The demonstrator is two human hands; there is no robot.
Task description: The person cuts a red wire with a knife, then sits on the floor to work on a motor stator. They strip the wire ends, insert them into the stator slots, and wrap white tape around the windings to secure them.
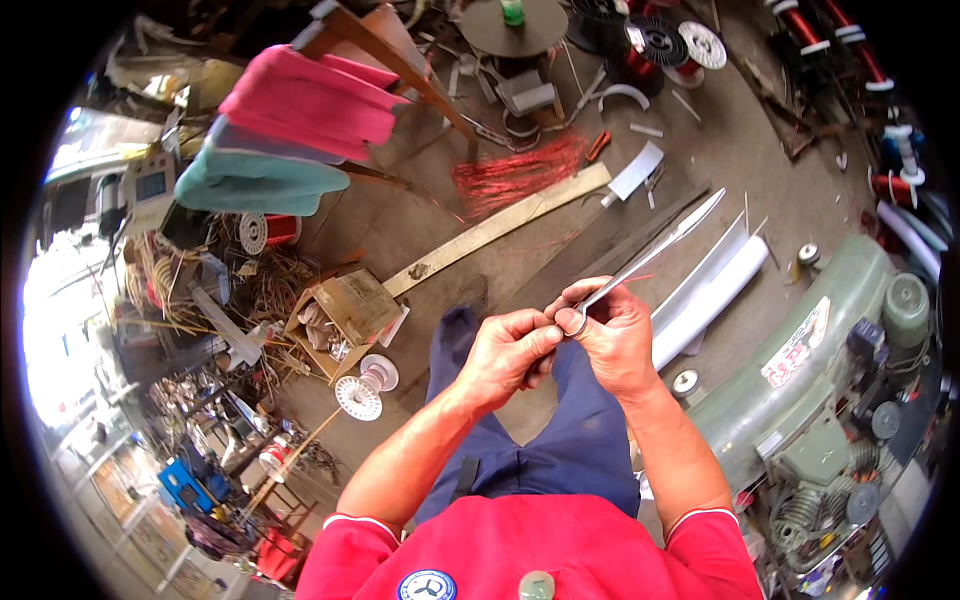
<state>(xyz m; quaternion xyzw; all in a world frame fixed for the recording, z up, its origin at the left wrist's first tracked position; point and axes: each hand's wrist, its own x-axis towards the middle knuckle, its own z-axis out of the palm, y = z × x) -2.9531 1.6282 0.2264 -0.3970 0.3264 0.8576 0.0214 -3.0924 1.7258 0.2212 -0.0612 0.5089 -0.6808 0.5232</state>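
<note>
Since its outline is long and slim, ending in a point, the long pale strip [668, 239] looks light for its length, though what it is made of is hard to tell. Judging by its straight run and smooth sheen, it probably has some stiffness along its length, bends more readily toward the tip, and may slide between dry fingers. A thin edge could crease, so a pinch at the near end, where it narrows, seems the safest hold, with a second grip partway along if the tip sways.

The right hand [618, 338] has that near end clamped between thumb and curled fingers. The left hand [505, 358] sits just beside it at nine o'clock, thumb and fingers drawn narrow against the same end; what exactly lies between them is hidden. From the hands, the strip runs out between one and two o'clock, its far tip free above the floor. A short red wire [638, 278] pokes out by the right hand at about two o'clock.

Further off, a curled white sheet [715, 296] lies between two and three o'clock, a cardboard box [362, 300] at nine, a wooden plank [500, 232] toward eleven, and beyond it a red wire bundle [515, 178].
</note>
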